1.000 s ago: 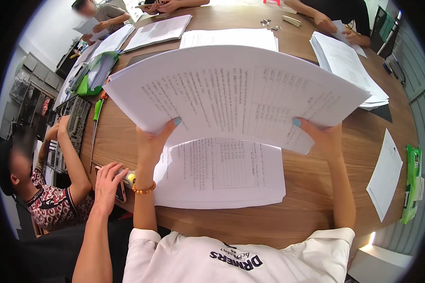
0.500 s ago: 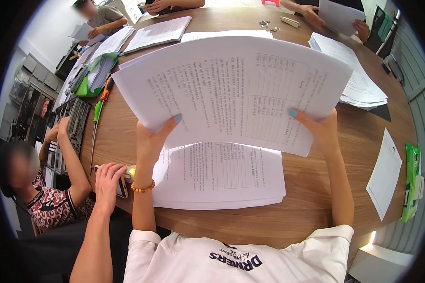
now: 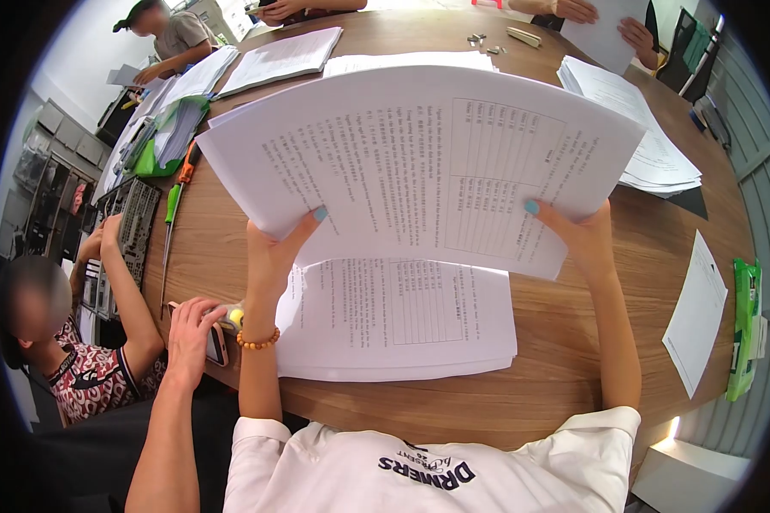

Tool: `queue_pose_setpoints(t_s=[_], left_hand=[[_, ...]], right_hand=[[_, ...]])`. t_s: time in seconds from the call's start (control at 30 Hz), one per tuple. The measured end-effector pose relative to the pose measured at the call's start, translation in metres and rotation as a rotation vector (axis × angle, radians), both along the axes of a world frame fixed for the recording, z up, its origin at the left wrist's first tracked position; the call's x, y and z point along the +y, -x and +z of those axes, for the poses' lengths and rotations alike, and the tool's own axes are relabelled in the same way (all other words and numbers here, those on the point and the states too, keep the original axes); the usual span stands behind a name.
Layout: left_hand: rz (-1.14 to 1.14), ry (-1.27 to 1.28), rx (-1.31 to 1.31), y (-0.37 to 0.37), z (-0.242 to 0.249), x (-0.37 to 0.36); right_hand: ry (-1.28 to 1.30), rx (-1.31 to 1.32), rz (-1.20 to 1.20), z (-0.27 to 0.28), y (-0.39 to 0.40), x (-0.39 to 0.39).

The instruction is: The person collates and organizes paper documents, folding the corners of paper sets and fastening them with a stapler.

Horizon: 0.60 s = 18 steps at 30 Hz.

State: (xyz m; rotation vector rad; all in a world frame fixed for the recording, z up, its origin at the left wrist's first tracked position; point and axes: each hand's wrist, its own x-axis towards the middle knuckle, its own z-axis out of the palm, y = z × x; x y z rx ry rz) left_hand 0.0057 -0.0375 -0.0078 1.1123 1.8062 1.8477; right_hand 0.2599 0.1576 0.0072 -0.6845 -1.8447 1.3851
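Note:
My left hand (image 3: pixel 275 250) and my right hand (image 3: pixel 580 238) grip a bowed sheaf of printed sheets (image 3: pixel 402 171) by its near corners. Both thumbs, with blue nails, press on the printed face, while the fingers are hidden behind the paper. Text and a ruled table show on the top sheet. Beneath the raised sheaf, a second stack of printed sheets (image 3: pixel 402 342) lies on the wooden table (image 3: pixel 565 342), partly covered from view. A beaded bracelet (image 3: pixel 259 340) circles my left wrist.
Left of me, another person's hand (image 3: pixel 192 329) rests by a phone (image 3: pixel 217 347) and a yellow roll (image 3: pixel 234 317). Screwdrivers (image 3: pixel 173 205) lie beyond. Paper piles (image 3: pixel 637 128) stand at the back right. A single sheet (image 3: pixel 697 316) and green packet (image 3: pixel 744 329) are at right.
My hands and the sheaf stay nearly in place, the sheaf bowing slightly wider. The co-worker's hand beside me shifts a little left. Across the table, the person at right lowers a sheet.

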Motion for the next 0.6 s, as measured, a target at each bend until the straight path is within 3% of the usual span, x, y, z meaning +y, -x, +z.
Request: queue_pose_setpoints(t_s=[0.23, 0.4, 0.6], left_hand=[[0.03, -0.013, -0.049, -0.006, 0.001, 0.0], [0.087, -0.077, -0.04, 0.003, -0.005, -0.006], [0.134, -0.118, -0.082, 0.028, -0.018, -0.031]], right_hand=[[-0.106, 0.048, -0.014, -0.011, -0.001, 0.006], [0.02, 0.093, 0.05, -0.006, 0.0, 0.002], [-0.069, 0.141, 0.158, -0.009, 0.01, -0.005]])
